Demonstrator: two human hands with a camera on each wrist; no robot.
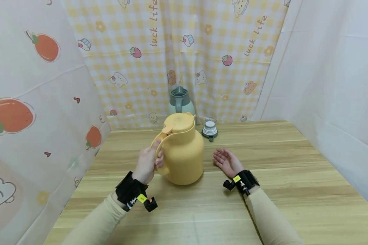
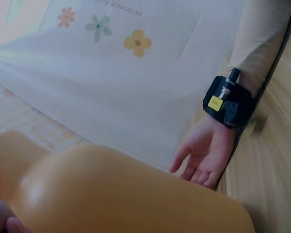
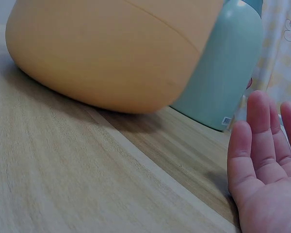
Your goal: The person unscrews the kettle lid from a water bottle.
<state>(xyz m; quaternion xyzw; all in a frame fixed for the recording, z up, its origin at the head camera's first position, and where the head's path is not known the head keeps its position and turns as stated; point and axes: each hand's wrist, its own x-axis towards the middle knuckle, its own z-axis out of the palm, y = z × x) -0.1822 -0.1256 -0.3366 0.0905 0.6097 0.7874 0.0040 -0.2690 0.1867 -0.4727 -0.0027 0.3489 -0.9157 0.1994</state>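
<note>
Left grip: fingers wrapped about the handle of a yellow jug, thumb uppermost.
Right grip: fingers apart, palm turned up and inward, nothing held; lies near the tabletop, right of the yellow jug and not touching it.
Yellow jug: one, at the middle of the tabletop, near side of the green one; close to upright. A shadow lies under its base in the right wrist view — whether it is just raised or in contact, cannot tell. Its lid is in place.
Green jug: one, standing far side, partly hidden behind the yellow; mouth uncovered.
Stopper: one, white with dark green base, resting on the tabletop to the right of the green jug, white part up.
Tabletop: wood-grained; patterned curtain beyond its far edge.
Progress, as judged: done — green jug unstoppered, yellow jug taken in hand. Outstanding — yellow jug not yet tipped or released, stopper not refitted, right hand without a part in the work. Seemingly an early-to-middle stage; contents of both jugs cannot be seen.
</note>
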